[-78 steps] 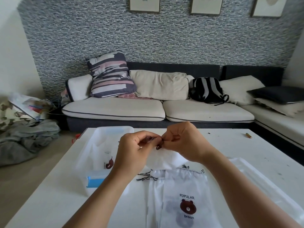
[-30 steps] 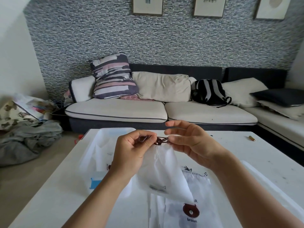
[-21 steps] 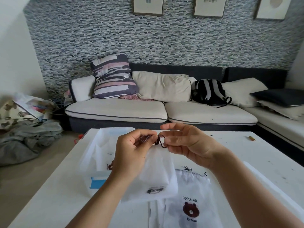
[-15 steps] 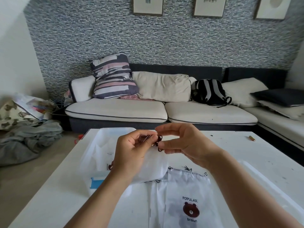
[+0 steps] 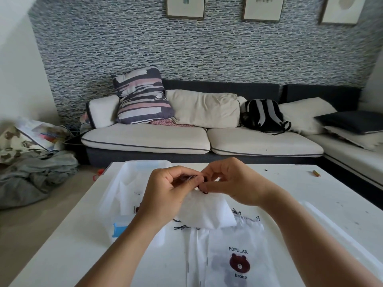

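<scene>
While the left hand [image 5: 165, 195] curls its fingers and thumb round the gathered mouth of a white pouch [image 5: 207, 212], the right hand [image 5: 234, 183] pinches the dark cord [image 5: 204, 192] at that mouth between thumb and forefinger, with its other fingers bent above. Both hands meet over the middle of the table [image 5: 310, 195], somewhat nearer its far edge, with the fingertips almost touching. The pouch hangs from this double grip. Its lower end reaches down to a pile of pouches [image 5: 238, 264] at the near edge, though I cannot tell whether it rests on the pile. The top pouch of that pile shows a brown bear and the words POPULAR and broun.

A clear box [image 5: 128, 183] stands toward the left edge, just beside the left wrist, with more white pouches inside and a blue clip [image 5: 118, 229] on its near wall. A small brown stub [image 5: 316, 173] lies near the far right corner. Beyond the far edge stands a sofa [image 5: 145, 139] with a striped cushion [image 5: 141, 96] and a backpack [image 5: 263, 116] on it.
</scene>
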`<control>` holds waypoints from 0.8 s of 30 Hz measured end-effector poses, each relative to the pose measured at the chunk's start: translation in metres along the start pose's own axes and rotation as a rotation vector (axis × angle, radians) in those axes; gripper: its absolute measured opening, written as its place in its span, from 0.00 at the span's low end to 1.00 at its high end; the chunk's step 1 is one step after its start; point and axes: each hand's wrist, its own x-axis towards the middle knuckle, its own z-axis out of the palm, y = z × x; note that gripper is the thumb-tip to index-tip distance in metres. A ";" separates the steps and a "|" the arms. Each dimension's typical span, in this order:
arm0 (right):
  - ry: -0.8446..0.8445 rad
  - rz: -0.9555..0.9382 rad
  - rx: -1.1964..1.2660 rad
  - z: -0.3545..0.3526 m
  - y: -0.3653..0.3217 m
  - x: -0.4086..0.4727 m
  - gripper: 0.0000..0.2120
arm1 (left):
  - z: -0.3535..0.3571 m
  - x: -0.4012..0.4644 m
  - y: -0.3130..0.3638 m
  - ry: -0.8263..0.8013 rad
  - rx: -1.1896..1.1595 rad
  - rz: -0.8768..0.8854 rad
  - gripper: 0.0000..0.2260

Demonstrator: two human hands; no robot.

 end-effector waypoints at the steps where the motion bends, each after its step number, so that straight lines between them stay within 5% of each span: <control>1: -0.005 0.009 0.064 -0.001 0.002 -0.001 0.04 | -0.001 0.001 0.000 -0.008 -0.005 -0.003 0.03; 7: 0.121 0.011 0.086 0.005 0.001 0.000 0.12 | -0.003 0.001 -0.001 -0.024 0.000 -0.061 0.07; 14: 0.148 0.000 -0.161 0.012 -0.005 0.006 0.07 | 0.002 -0.002 0.002 0.014 0.080 -0.046 0.08; 24: -0.038 0.154 0.612 0.006 0.007 -0.002 0.05 | -0.005 0.002 0.005 0.023 -0.047 -0.022 0.03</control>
